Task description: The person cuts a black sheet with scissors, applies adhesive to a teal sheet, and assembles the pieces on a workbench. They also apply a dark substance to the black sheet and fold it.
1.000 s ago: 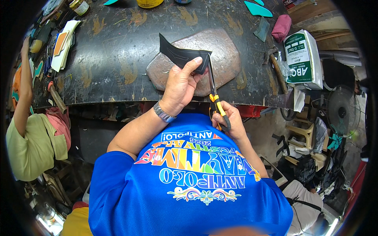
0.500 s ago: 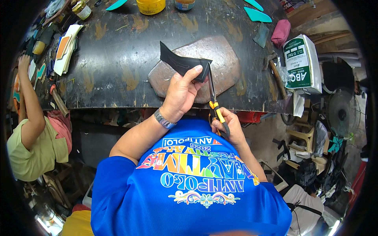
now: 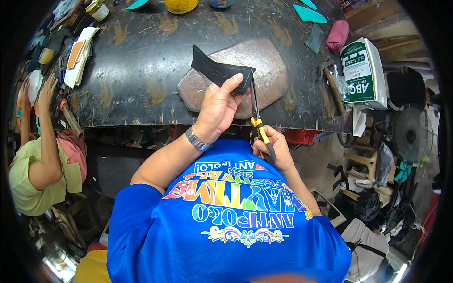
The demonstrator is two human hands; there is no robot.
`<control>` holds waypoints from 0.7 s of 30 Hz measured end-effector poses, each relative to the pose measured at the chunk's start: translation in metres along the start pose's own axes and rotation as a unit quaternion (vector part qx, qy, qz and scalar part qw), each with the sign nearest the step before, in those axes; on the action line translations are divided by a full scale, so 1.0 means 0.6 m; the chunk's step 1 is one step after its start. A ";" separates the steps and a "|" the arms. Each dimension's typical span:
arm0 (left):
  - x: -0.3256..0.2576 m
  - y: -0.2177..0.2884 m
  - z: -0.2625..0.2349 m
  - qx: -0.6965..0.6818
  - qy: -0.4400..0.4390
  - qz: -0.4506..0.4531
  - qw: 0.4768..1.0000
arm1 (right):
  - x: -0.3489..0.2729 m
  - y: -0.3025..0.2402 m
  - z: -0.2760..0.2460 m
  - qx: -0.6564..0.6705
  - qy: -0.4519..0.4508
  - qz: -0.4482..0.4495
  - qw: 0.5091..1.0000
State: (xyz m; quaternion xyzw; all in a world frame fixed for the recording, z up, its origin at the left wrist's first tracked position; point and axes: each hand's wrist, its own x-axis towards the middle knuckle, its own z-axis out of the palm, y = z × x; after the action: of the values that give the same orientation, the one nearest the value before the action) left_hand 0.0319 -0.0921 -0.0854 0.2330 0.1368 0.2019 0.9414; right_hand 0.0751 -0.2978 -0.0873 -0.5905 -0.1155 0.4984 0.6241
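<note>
Between the thumb and fingers of my left hand [image 3: 220,106] is a black sheet piece [image 3: 214,67] with thin pale lines drawn on it. It is held above a flat, worn stone-like slab [image 3: 266,61]. My right hand [image 3: 276,150] grips the yellow and black handles of a pair of scissors [image 3: 257,123]. The long blades point away from me and meet the right edge of the black piece, close to my left fingers. Part of the blades is hidden at that edge, so I cannot tell how far they are parted.
The slab lies on a dark, scuffed table [image 3: 137,89]. At right are a hammer [image 3: 334,94], a pink pouch [image 3: 337,36] and a green-white container [image 3: 362,70]. A yellow tub [image 3: 181,5] stands at the far edge. On the left a co-worker's hand [image 3: 47,89] is near stacked pieces [image 3: 80,56].
The black piece has turned slightly, showing more of its lined face, and the scissors stay at its right edge. The co-worker's arm at left has swung toward the right.
</note>
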 end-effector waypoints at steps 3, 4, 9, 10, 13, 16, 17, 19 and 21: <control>0.000 0.001 0.001 0.002 -0.004 -0.001 1.000 | 0.000 -0.001 0.000 0.000 -0.004 0.000 1.000; 0.000 0.001 0.002 0.002 -0.004 0.000 1.000 | 0.001 0.000 0.001 0.007 -0.003 0.000 1.000; -0.001 0.001 0.002 0.002 -0.001 0.001 1.000 | 0.002 0.004 0.006 0.023 0.005 -0.012 1.000; 0.000 0.001 0.002 0.002 -0.001 0.002 1.000 | 0.003 0.005 0.007 0.023 0.008 -0.012 1.000; 0.000 0.000 0.004 -0.005 0.007 0.002 1.000 | 0.003 0.005 0.010 0.027 0.013 -0.012 0.999; 0.000 -0.001 0.004 -0.008 0.013 0.002 1.000 | 0.003 0.004 0.011 0.034 0.016 -0.014 0.999; -0.001 -0.001 0.003 -0.007 0.010 0.003 1.000 | 0.002 0.004 0.012 0.032 0.017 -0.013 0.999; 0.000 0.000 0.001 -0.004 0.000 0.007 1.000 | 0.003 0.004 0.014 0.025 0.020 -0.011 0.999; 0.001 -0.001 -0.002 -0.005 -0.004 0.007 1.000 | 0.002 0.004 0.015 0.021 0.027 -0.010 0.999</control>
State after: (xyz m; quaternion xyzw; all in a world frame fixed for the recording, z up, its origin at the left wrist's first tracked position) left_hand 0.0323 -0.0920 -0.0867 0.2295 0.1306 0.2083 0.9417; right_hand 0.0680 -0.2917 -0.0873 -0.5897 -0.0940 0.4784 0.6439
